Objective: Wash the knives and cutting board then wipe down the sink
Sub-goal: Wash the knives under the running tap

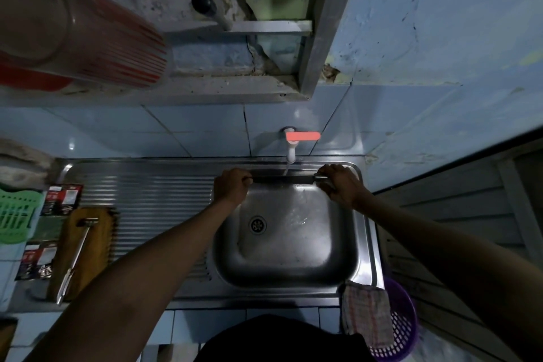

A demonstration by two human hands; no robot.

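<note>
A dark-bladed knife point(283, 179) lies level under the running tap point(291, 153), over the back of the steel sink point(363, 247). My left hand point(230, 187) pinches the blade's left end. My right hand point(338, 182) grips the metal handle at the right end. Water runs down into the basin near the drain point(258, 224). A wooden cutting board point(85, 247) lies on the counter at the left, with a second, all-metal knife point(77, 256) resting on it. A checked cloth point(367, 313) hangs over the sink's front right corner.
The ribbed drainboard point(147, 209) stretches left of the basin. A green basket point(17, 214) and printed packets point(61, 198) sit at the far left. A purple basket point(402, 323) stands below the sink's right corner. A large red-striped container point(73, 23) fills the upper left shelf.
</note>
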